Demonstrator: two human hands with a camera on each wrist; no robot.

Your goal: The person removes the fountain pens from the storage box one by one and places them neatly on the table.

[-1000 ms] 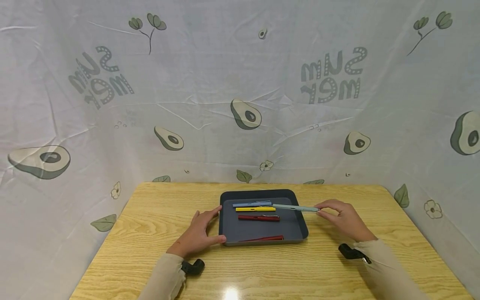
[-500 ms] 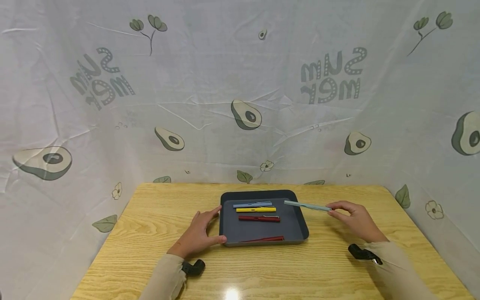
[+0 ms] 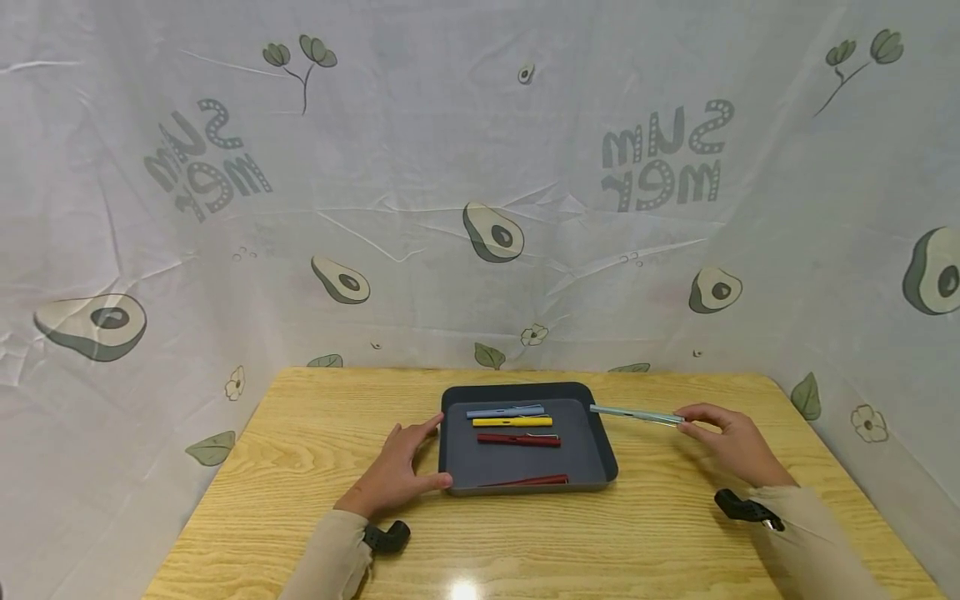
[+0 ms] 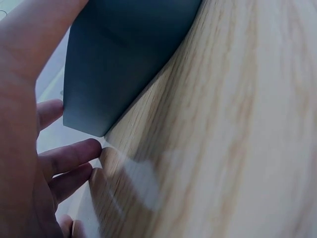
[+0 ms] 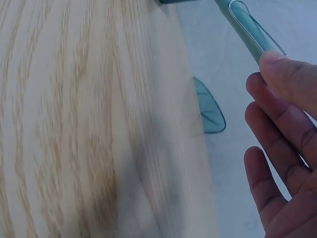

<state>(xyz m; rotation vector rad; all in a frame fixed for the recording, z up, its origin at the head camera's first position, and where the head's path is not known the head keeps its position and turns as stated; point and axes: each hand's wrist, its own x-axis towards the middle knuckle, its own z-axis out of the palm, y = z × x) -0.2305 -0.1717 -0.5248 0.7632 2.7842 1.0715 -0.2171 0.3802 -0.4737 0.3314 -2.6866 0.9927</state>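
A dark grey tray (image 3: 525,488) stands on the table with several pens in it. Near its back lie a blue pen (image 3: 504,412) and a yellow pen (image 3: 512,422); a dark red pen (image 3: 517,440) is in the middle, and another red pen (image 3: 536,480) rests along the front wall. My left hand (image 3: 401,467) touches the tray's left side, thumb and fingers spread. Between thumb and forefinger my right hand (image 3: 727,437) pinches the cap end of a pale green pen (image 3: 633,413), whose metal clip shows in the right wrist view. The pen's far tip is at the tray's right rim.
The wooden table (image 3: 570,550) extends around the tray on all sides. Behind it and at both sides hangs a pale curtain (image 3: 420,167) printed with avocados and leaves.
My right hand has drawn the pale green pen rightward, from over the tray to beyond its right rim. The left hand and the other pens keep their places.
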